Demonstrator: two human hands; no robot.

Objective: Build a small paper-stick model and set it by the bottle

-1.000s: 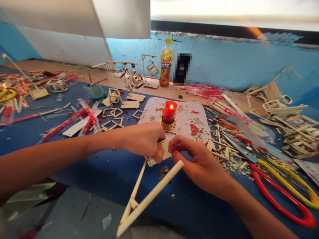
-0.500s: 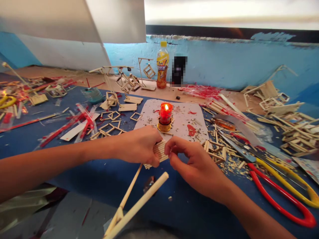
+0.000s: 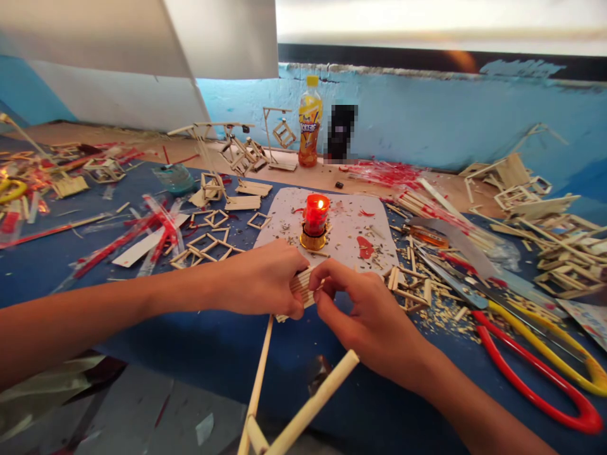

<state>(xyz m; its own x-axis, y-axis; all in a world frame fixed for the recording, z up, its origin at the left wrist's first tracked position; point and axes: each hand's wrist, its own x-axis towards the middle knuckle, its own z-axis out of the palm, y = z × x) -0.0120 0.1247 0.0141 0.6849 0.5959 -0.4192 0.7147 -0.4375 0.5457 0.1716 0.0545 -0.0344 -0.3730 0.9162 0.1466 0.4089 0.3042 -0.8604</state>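
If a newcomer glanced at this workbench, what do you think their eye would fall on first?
Most likely the lit red candle, glowing on the pale board beyond the hands. Next might be the large scissors with red and yellow handles, lying at the right, then the panel of thin sticks gripped in the left hand, with the right hand's fingertips close by its edge.
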